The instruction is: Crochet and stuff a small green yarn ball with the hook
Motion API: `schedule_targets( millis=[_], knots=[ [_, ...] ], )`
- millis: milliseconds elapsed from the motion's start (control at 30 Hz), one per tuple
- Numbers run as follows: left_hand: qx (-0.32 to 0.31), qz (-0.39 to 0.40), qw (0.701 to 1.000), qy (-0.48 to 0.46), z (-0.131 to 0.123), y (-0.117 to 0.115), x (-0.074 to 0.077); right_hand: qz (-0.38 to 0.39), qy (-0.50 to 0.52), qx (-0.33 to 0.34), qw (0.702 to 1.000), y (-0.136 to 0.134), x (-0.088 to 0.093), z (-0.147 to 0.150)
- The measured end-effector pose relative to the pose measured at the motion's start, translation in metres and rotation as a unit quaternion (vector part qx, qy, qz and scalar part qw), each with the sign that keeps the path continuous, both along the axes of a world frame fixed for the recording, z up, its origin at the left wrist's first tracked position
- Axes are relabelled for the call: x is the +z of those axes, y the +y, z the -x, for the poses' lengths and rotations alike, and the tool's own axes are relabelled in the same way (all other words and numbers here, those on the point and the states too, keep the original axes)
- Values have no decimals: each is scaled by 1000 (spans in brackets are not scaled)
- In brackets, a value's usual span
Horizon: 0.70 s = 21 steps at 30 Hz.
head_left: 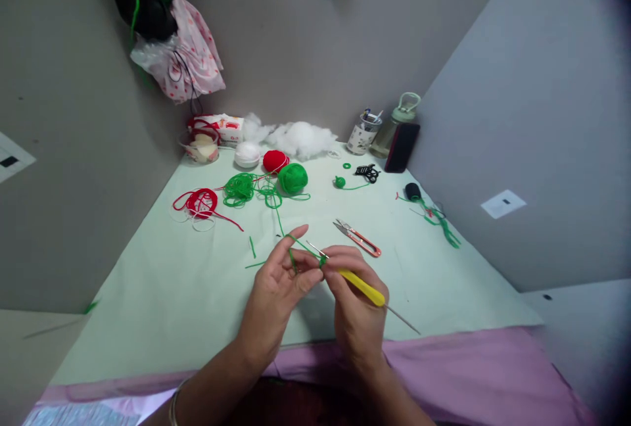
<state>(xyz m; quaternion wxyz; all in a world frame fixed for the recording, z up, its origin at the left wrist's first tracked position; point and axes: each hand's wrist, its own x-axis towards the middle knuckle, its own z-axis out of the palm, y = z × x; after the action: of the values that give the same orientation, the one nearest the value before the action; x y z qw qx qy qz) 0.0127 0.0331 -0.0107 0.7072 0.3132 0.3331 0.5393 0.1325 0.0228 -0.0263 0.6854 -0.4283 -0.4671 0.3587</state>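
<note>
My right hand grips a crochet hook by its yellow handle; the thin metal tip points up and left, and a metal rod sticks out of the handle's other end. A small piece of green crochet sits at the hook's tip. My left hand pinches that piece between thumb and fingers, its index finger raised with green yarn running over it. This strand leads back to a green yarn ball on the table. Part of the crochet is hidden by my fingertips.
Orange-handled thread snips lie just beyond my hands. Tangled green yarn, red yarn and a red ball are farther left. White stuffing, a pen cup, a bottle and a phone stand along the back.
</note>
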Motion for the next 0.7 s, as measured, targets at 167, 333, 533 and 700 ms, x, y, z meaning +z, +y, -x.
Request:
schedule_targets(
  millis=[167, 333, 533, 700],
  knots=[
    [-21, 66, 996, -64, -6, -1, 2, -34, -41, -49, 997, -4, 1, 4],
    [-36, 90, 992, -85, -5, -1, 5, -40, -33, 3, 999, -7, 1, 0],
    [-22, 64, 995, -67, -1, -2, 7, -12, -15, 30, 999, -8, 0, -2],
    [-13, 48, 997, -50, 0, -1, 6, 5, 12, 53, 998, -7, -3, -1]
  ],
)
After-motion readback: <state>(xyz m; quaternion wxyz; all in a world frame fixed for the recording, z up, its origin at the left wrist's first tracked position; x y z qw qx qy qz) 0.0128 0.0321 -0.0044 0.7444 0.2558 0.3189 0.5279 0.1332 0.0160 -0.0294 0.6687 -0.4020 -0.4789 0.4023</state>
